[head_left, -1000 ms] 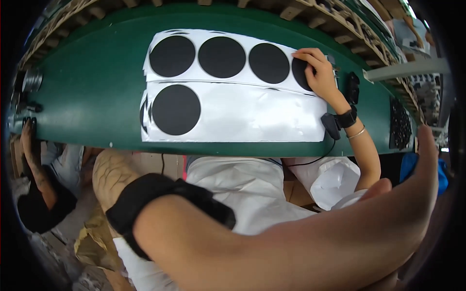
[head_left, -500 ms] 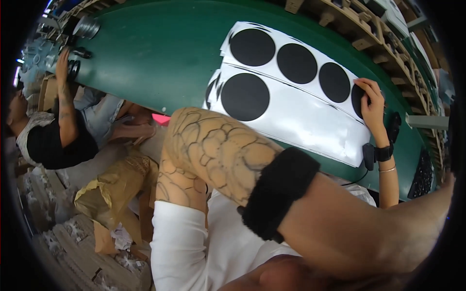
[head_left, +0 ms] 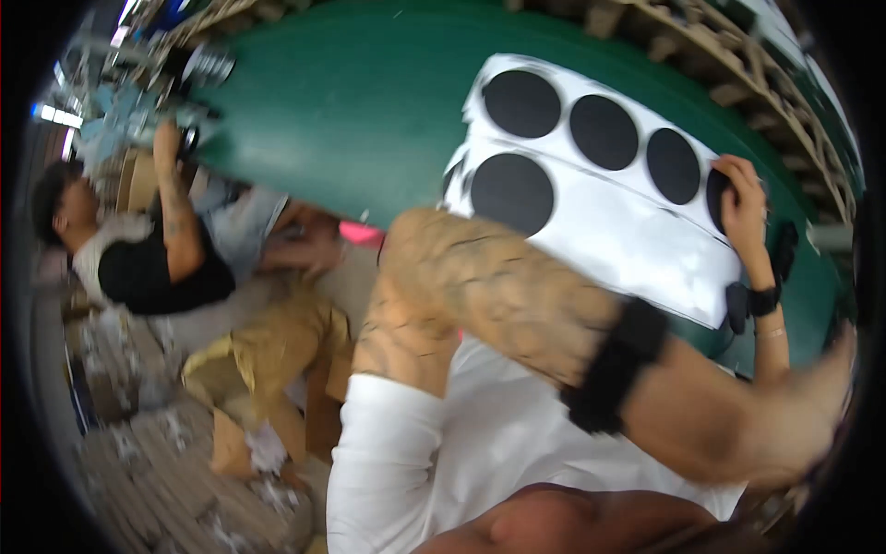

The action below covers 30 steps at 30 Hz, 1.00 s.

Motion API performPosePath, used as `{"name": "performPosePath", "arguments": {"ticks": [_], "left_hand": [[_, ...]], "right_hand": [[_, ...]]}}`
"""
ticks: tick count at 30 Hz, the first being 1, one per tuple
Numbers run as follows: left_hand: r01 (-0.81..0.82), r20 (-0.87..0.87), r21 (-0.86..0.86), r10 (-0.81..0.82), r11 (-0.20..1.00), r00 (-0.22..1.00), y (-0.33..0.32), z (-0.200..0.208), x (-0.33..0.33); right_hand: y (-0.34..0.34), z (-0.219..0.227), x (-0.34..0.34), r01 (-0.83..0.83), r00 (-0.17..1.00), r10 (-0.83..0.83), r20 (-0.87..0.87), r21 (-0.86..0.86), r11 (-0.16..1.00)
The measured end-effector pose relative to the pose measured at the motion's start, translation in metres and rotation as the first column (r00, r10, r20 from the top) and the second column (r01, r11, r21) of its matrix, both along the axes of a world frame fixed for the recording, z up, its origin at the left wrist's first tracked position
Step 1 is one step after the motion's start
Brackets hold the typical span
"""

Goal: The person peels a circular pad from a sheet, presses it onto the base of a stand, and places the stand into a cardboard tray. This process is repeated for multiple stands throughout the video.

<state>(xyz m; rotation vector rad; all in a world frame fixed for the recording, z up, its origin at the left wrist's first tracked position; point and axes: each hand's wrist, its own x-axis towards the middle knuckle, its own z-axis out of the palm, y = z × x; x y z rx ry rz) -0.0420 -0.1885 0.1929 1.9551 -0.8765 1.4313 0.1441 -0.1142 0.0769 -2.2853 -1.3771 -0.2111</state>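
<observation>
The right hand (head_left: 743, 208) curls over the white strip's (head_left: 643, 181) end black disc (head_left: 715, 203) at two o'clock, seemingly a steadying step needing a fingertip edge-hold next; whether it or the blurred left hand (head_left: 801, 411) at four o'clock grips, I cannot tell.

Our tattooed left forearm (head_left: 503, 288) folds back from a sharply bent elbow (head_left: 413, 228), our left hand (head_left: 796, 408) raised close and blurred. Our right forearm (head_left: 772, 353) reaches forward, our right hand (head_left: 748, 210) palm down with fingers (head_left: 731, 163) loosely curved.
</observation>
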Motion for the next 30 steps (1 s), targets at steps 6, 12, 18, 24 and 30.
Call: {"name": "performPosePath", "arguments": {"ticks": [6,12,18,24,30], "left_hand": [[0.018,-0.653,0.586,0.459,0.810,0.603,0.286,-0.089,0.008],[0.005,-0.775,0.561,0.522,0.828,0.357,0.342,-0.126,0.001],[-0.055,-0.818,0.482,0.472,0.874,0.330,0.336,-0.115,-0.004],[-0.066,-0.825,0.475,0.470,0.877,0.315,0.338,-0.108,-0.001],[-0.095,-0.841,0.439,0.446,0.893,0.306,0.341,-0.108,0.001]], "right_hand": [[-0.012,-0.011,-0.014,-0.019,0.997,0.024,-0.069,0.070,0.997],[-0.023,-0.028,-0.018,-0.018,0.989,0.032,-0.143,0.095,0.995],[-0.021,-0.017,-0.024,0.016,0.984,0.006,-0.177,0.124,0.992],[-0.017,-0.017,-0.022,0.025,0.981,0.009,-0.192,0.175,0.984],[-0.017,-0.011,-0.024,-0.010,0.997,0.031,-0.074,0.263,0.965]]}}
